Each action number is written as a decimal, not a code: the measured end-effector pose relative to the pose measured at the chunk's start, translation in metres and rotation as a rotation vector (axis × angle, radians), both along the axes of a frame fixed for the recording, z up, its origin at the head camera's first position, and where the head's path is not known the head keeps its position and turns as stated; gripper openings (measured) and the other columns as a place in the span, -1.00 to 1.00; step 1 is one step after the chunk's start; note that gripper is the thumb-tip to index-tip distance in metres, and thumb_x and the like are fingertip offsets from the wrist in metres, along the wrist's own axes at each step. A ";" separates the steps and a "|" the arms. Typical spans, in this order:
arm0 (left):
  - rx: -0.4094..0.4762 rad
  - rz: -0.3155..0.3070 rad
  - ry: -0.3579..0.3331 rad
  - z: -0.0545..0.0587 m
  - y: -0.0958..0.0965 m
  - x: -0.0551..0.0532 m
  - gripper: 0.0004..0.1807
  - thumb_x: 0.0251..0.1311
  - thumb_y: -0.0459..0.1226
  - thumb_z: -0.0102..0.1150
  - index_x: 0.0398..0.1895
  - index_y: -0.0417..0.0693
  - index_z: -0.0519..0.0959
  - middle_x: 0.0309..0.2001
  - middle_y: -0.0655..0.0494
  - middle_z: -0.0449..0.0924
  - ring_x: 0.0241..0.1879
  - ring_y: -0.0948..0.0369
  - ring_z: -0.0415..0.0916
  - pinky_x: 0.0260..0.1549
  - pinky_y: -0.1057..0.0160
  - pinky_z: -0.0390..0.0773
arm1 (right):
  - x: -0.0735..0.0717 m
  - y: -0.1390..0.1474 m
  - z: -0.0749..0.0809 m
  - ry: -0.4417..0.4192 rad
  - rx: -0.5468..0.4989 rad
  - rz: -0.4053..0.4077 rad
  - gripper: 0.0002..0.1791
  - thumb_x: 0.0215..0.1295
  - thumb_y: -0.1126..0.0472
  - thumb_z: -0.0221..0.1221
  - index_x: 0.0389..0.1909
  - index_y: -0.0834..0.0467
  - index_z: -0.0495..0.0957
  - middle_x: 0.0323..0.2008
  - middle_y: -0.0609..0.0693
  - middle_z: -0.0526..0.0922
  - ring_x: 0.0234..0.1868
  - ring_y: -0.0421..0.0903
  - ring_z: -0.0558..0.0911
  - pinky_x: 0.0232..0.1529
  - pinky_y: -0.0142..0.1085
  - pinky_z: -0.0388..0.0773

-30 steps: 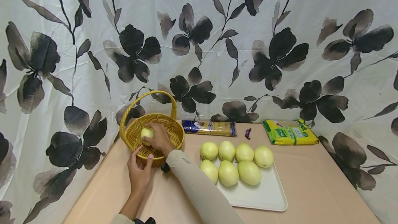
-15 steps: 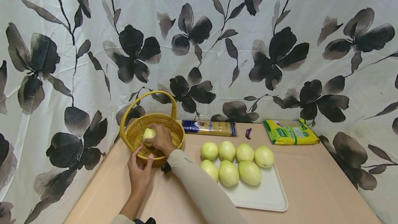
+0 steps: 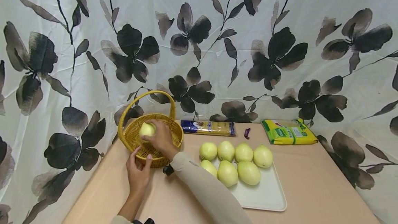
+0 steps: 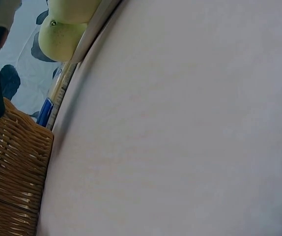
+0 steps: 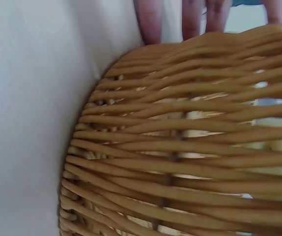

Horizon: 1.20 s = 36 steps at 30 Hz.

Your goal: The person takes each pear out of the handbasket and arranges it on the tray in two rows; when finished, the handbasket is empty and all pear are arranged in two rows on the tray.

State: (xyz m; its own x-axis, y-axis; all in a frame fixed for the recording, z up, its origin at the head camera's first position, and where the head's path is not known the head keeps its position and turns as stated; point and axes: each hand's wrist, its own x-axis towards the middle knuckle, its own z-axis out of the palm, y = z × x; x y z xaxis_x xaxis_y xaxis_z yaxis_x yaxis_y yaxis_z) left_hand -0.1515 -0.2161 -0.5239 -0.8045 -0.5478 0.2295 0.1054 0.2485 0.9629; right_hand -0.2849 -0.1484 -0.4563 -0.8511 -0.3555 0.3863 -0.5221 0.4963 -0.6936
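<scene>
In the head view a yellow wicker basket [image 3: 164,161] with a tall arched handle stands at the left of the table. My right hand [image 3: 161,136] reaches inside it and grips a pale yellow-green pear [image 3: 147,129] from the right side. My left hand [image 3: 138,168] rests against the basket's near wall, fingers and thumb spread on its outside. Straight fingers [image 5: 217,14] of that hand touch the weave in the right wrist view. The left wrist view shows the basket's side [image 4: 15,172] but not my left fingers. Weave fills much of the right wrist view and hides my right hand.
Right of the basket, a white tray [image 3: 264,198] bears several more pears [image 3: 244,152]; my right forearm crosses its left part. Behind lie a blue and yellow pasta packet [image 3: 208,128], a small purple-wrapped sweet [image 3: 247,133] and a green-yellow packet [image 3: 289,132]. A floral curtain [image 3: 199,44] hangs behind the table.
Inside the basket, my right hand and the pear shifted slightly right, then up and left. My left hand stays at the basket's near wall.
</scene>
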 end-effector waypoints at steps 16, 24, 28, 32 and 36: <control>-0.021 0.017 -0.038 0.002 -0.001 0.001 -0.33 0.54 -0.18 0.22 0.62 0.00 0.26 0.57 -0.22 0.02 0.48 -0.19 0.29 0.40 0.21 0.49 | 0.039 0.033 0.028 -0.003 -0.181 0.029 -0.34 0.14 -0.01 0.60 0.30 -0.23 0.64 0.21 -0.19 0.69 0.18 -0.22 0.63 0.02 -0.38 0.58; -0.017 0.010 -0.028 0.003 0.001 0.000 -0.34 0.53 -0.16 0.24 0.60 -0.02 0.28 0.56 -0.23 0.03 0.52 -0.19 0.25 0.03 0.82 0.29 | 0.057 0.057 0.040 -0.022 -0.275 0.062 -0.33 0.14 0.06 0.61 0.31 -0.20 0.64 0.26 -0.18 0.67 0.23 -0.20 0.63 0.04 -0.34 0.67; -0.012 0.004 -0.041 0.003 0.001 0.001 -0.34 0.54 -0.14 0.23 0.61 0.03 0.27 0.58 -0.19 0.01 0.53 -0.17 0.25 0.30 0.54 0.44 | 0.065 0.070 0.045 -0.028 -0.313 0.085 -0.32 0.14 0.08 0.61 0.31 -0.20 0.64 0.27 -0.18 0.66 0.24 -0.18 0.63 -0.01 -0.38 0.68; -0.009 -0.005 -0.044 0.002 0.000 0.001 -0.31 0.54 -0.12 0.22 0.63 0.03 0.24 0.59 -0.18 -0.01 0.54 -0.21 0.23 0.47 -0.02 0.42 | 0.072 0.083 0.048 -0.041 -0.358 0.101 -0.32 0.13 0.10 0.61 0.31 -0.19 0.65 0.27 -0.19 0.65 0.24 -0.17 0.63 -0.02 -0.42 0.69; -0.001 -0.012 -0.033 0.001 0.000 0.001 -0.32 0.55 -0.12 0.21 0.64 0.06 0.24 0.59 -0.15 -0.02 0.52 -0.20 0.25 0.45 0.16 0.47 | 0.077 0.096 0.051 -0.053 -0.398 0.117 -0.32 0.13 0.14 0.61 0.31 -0.15 0.65 0.28 -0.16 0.64 0.24 -0.13 0.65 0.00 -0.40 0.70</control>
